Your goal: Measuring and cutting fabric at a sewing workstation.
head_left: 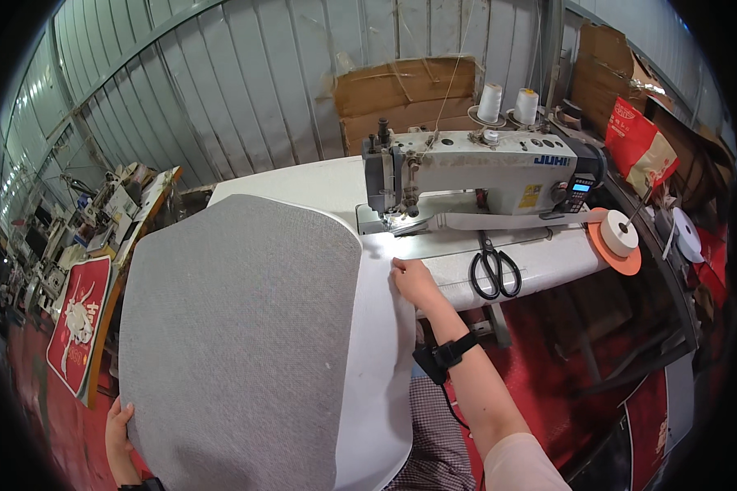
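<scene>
A large grey textured mat [246, 327] with rounded corners and a white edge lies across the table and my lap. Its white underside or backing sheet [377, 352] shows along the right side. My left hand [119, 434] is closed on the mat's lower left edge. My right hand [415, 282] is closed at the edge of the white sheet, just in front of the sewing machine [483, 176]. The mat's upper right edge reaches the presser foot [401, 222], under a bright lamp spot. White binding tape [499, 221] runs from the right toward the foot.
Black-handled scissors [495, 272] lie on the white table right of my right hand. A tape roll [618, 233] sits on an orange disc at the table's right end. Two thread cones [490, 104] stand behind the machine. Leftward, a cluttered bench [131, 245] stands close by.
</scene>
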{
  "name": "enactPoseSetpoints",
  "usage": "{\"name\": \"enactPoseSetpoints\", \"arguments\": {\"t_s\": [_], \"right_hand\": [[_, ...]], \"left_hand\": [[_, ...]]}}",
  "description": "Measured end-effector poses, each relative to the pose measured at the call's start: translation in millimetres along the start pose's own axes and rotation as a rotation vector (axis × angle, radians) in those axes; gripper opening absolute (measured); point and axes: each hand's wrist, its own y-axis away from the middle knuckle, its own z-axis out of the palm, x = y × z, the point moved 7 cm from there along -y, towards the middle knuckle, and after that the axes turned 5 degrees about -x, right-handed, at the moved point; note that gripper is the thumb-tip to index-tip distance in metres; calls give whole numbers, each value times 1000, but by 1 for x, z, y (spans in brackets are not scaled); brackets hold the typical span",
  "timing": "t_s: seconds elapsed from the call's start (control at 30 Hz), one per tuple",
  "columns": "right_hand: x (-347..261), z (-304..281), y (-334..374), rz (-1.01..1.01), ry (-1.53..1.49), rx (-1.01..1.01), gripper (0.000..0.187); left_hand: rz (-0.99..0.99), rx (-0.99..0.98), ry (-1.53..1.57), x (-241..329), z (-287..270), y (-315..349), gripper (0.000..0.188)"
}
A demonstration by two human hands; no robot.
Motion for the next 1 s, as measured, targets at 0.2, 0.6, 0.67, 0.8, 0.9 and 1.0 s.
{"name": "enactPoseSetpoints", "arguments": {"t_s": [0.2, 0.6, 0.67, 0.8, 0.9, 1.0], "right_hand": [[7, -2, 4, 25, 59, -2, 35], [2, -5, 0, 3, 48, -15, 35], [2, -6, -1, 46, 55, -41, 35], [-1, -7, -2, 23, 32, -38, 34], [-7, -10, -2, -18, 46, -22, 30], [-3, -10, -2, 6, 49, -30, 29]], "left_hand": [[-18, 61, -16, 10, 14, 26, 49], [-50, 124, -95, 14, 17, 28, 52], [-38, 116, -93, 16, 18, 28, 53], [-11, 98, -100, 23, 23, 30, 51], [-5, 98, -124, 28, 24, 29, 51], [-14, 90, -124, 33, 24, 27, 50]]}}
